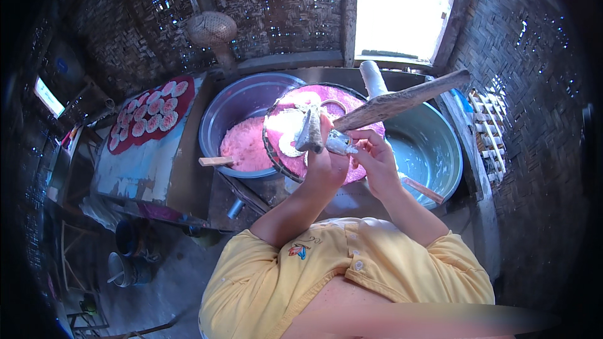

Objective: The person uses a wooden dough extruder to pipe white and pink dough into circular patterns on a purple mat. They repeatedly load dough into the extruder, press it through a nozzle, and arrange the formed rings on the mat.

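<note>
My left hand (pixel 331 166) is closed around a wooden tool at the middle of the view. A thick wooden bar (pixel 402 102) of it slants up to the right, and a shorter wooden end (pixel 310 132) juts out beside my left hand. Between my hands is a shiny, metallic-looking piece (pixel 340 143), smeared with something pale. My right hand (pixel 379 162) pinches at its near right end; a small whitish bit shows at the fingertips. Below the tool lies a round, dark-rimmed tray (pixel 290 164) with a pink surface and a pale round piece (pixel 287 143) on it.
A purple-grey basin (pixel 217 110) holds pink dough-like stuff, with a wooden stick (pixel 215 161) over its rim. To the right stands a greenish basin (pixel 433 150). Round pink pieces (pixel 154 108) lie on a red sheet at left. Woven walls surround a bright window (pixel 405 9).
</note>
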The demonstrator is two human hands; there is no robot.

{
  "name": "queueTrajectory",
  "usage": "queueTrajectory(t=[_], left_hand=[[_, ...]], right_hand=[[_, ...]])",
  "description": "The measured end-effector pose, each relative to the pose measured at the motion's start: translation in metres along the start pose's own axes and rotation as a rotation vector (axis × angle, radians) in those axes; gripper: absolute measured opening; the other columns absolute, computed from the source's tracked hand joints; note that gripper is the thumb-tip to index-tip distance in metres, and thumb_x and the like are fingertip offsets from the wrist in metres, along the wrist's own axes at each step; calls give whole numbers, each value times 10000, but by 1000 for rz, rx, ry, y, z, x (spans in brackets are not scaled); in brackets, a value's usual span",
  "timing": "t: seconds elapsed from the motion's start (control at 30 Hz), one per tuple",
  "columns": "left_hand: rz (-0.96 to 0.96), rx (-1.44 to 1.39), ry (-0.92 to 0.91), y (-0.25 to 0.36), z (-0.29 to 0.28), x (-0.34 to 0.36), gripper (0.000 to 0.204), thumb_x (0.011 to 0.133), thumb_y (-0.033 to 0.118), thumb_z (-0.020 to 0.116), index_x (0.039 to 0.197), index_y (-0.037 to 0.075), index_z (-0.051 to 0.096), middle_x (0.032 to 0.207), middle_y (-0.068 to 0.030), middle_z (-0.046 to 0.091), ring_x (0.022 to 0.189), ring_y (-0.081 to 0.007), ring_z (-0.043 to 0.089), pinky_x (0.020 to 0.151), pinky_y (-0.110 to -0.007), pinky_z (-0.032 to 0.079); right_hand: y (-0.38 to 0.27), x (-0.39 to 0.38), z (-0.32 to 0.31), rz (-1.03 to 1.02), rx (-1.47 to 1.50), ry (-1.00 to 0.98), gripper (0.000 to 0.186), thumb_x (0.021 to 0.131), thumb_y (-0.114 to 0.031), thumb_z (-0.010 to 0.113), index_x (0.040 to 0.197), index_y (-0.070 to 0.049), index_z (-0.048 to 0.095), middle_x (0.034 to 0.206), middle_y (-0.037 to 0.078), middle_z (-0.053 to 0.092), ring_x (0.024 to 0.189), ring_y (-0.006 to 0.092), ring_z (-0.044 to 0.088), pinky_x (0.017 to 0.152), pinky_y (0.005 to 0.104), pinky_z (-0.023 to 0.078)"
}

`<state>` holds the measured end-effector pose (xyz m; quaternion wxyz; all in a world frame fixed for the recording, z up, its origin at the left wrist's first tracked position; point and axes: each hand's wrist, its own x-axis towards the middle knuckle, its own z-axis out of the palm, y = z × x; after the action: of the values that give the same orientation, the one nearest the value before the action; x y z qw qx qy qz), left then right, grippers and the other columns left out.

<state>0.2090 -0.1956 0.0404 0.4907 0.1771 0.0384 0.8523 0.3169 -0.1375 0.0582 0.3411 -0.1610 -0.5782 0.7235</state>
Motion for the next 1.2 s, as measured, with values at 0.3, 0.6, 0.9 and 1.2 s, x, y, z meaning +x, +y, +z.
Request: queueTrajectory(t=[0.3,0.6,0.9,1.2], left_hand=[[144,1242,-112,-24,-33,-13,502,876,107,551,1320,-6,347,1092,-121,546,1045,-260,529,878,-391,410],[120,922,-214,-41,-8,-2,283,914,124,522,1175,35,460,1083,-84,531,1000,-181,540,864,-311,460],[281,298,-130,69,34,28,252,871,373,587,843,122,582,1097,-148,602,1203,-371,458,1047,-622,229],[361,223,-55,113,41,21,231,804,322,669,782,108,584,1224,-179,537,1230,-389,423,1054,-613,227]], right_hand=[[9,-9,-12,-24,139,30,185,851,-26,577,1033,-38,543,838,35,565,717,79,534,621,222,452],[-8,-65,-70,114,304,-28,327,846,-65,599,1155,-41,495,1021,67,559,902,112,558,728,245,475],[-43,-178,-184,529,-1398,-199,274,733,-280,687,895,-59,707,932,100,647,861,291,588,815,359,466],[9,-68,-197,267,-1613,24,375,817,-357,623,1067,-78,627,865,145,609,917,308,581,775,411,465]])
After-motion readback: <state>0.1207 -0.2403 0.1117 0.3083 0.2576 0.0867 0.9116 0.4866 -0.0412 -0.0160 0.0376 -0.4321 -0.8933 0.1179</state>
